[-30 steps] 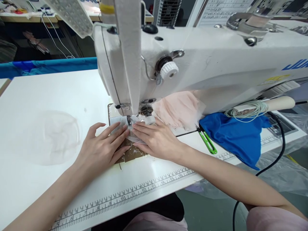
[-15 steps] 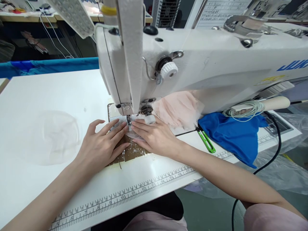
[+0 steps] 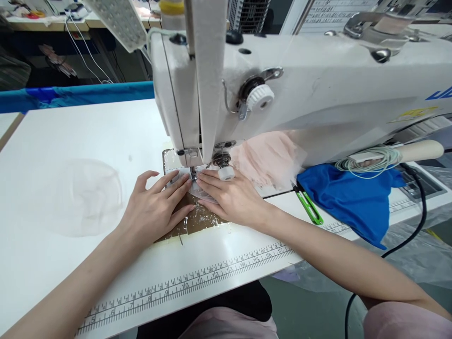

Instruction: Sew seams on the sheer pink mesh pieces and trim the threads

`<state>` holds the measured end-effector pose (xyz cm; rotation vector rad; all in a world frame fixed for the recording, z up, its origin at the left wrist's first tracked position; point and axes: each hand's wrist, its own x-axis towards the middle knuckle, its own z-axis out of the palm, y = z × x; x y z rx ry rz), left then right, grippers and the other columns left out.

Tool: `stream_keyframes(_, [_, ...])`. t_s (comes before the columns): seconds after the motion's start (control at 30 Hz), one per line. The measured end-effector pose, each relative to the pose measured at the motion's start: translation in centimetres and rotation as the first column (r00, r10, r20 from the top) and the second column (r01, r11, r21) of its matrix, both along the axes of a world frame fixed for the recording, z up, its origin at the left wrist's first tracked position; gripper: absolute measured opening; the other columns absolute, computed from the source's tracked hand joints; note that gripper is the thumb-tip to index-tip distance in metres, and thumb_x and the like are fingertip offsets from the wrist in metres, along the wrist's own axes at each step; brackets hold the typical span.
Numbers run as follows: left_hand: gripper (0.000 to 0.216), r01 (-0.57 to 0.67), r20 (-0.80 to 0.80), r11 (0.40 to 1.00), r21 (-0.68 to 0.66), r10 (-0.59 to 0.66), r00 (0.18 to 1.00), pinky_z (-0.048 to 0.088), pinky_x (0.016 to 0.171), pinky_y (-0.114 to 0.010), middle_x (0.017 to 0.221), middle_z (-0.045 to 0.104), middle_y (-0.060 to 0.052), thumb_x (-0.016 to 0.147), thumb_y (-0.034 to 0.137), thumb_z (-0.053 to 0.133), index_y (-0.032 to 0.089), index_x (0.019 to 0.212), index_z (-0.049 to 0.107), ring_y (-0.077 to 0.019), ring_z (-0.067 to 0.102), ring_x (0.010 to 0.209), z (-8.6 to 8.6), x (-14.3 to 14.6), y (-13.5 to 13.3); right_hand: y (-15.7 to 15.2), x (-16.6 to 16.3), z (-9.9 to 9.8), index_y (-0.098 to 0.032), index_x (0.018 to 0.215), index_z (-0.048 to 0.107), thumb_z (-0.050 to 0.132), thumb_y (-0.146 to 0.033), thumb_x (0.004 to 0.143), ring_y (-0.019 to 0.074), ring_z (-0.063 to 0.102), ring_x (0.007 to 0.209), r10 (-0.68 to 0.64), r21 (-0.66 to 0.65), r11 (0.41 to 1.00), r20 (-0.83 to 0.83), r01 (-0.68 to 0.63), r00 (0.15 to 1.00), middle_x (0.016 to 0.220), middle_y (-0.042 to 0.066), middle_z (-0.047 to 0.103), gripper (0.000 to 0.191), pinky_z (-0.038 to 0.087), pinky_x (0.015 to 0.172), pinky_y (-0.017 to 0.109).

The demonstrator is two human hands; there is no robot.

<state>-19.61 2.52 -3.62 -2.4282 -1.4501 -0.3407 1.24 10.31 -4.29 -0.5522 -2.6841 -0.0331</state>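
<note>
Under the needle of a white sewing machine (image 3: 190, 94) lies a small piece of sheer pale fabric (image 3: 203, 192), largely covered by my fingers. My left hand (image 3: 158, 202) rests left of the presser foot (image 3: 193, 173), fingers spread, its fingertips on the fabric's edge. From the right, my right hand (image 3: 233, 195) lies flat with its fingertips pressing the fabric beside the foot. Both hands are open and hold nothing. Behind my right hand, sheer pink fabric (image 3: 270, 157) is bunched under the machine arm. A round sheer white piece (image 3: 93, 197) lies on the table to the left.
Right of my right hand are green thread snips (image 3: 310, 207), a blue cloth (image 3: 353, 202) and a coil of pale cord (image 3: 369, 160). A printed ruler (image 3: 197, 278) runs along the table's front edge. A black cable (image 3: 422, 207) hangs at the right.
The whole view has shifted slightly, so the machine and table appear farther right. Both hands keep nearly the same places around the presser foot; the fabric shows no clear movement.
</note>
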Motion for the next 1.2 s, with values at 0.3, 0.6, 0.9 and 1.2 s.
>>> stream_keyframes(0.3, [0.043,-0.006,-0.003,1.0,0.002,0.006,1.0,0.036,0.098,-0.052,0.133,0.062,-0.009,0.098,0.039,0.048,0.018,0.135,0.053,-0.0311,0.057,0.124,-0.1,-0.2,-0.1,0.3,0.1,0.1,-0.011,0.12,0.066,0.047,-0.041,0.099,0.0244,0.062,0.114,0.004,-0.015,1.0,-0.035,-0.005,0.999,0.119,0.012,0.07,0.041,0.036,0.111,0.051])
stream_keyframes(0.6, [0.045,0.135,-0.052,0.989,0.063,-0.131,0.99,0.043,0.093,-0.045,0.123,0.069,-0.004,0.096,0.034,0.053,0.023,0.139,0.049,-0.0259,0.063,0.117,0.4,-0.7,-0.6,0.9,0.7,1.3,-0.014,0.104,0.071,0.044,-0.027,0.099,0.0228,0.064,0.108,-0.108,-0.036,0.993,0.048,0.11,0.993,0.108,0.01,0.073,0.031,0.035,0.111,0.047])
stream_keyframes(0.9, [0.045,-0.151,0.028,0.982,0.115,0.149,0.988,0.049,0.083,-0.049,0.11,0.075,-0.004,0.097,0.032,0.05,0.024,0.141,0.046,-0.0274,0.068,0.103,1.8,-0.6,-1.9,1.0,1.1,1.2,-0.014,0.1,0.07,0.047,-0.003,0.083,0.0209,0.066,0.096,-0.051,0.102,0.994,0.009,0.05,0.999,0.097,0.008,0.075,0.031,0.036,0.111,0.046])
stream_keyframes(1.2, [0.038,-0.332,0.137,0.94,0.079,0.319,0.938,0.044,0.101,-0.054,0.127,0.067,-0.003,0.098,0.027,0.045,0.024,0.135,0.053,-0.0297,0.06,0.12,2.2,-1.0,-1.6,-1.9,0.9,1.1,-0.011,0.113,0.067,0.039,0.0,0.089,0.0178,0.066,0.11,0.122,-0.077,0.989,-0.027,-0.124,0.992,0.111,0.006,0.074,0.038,0.038,0.115,0.039])
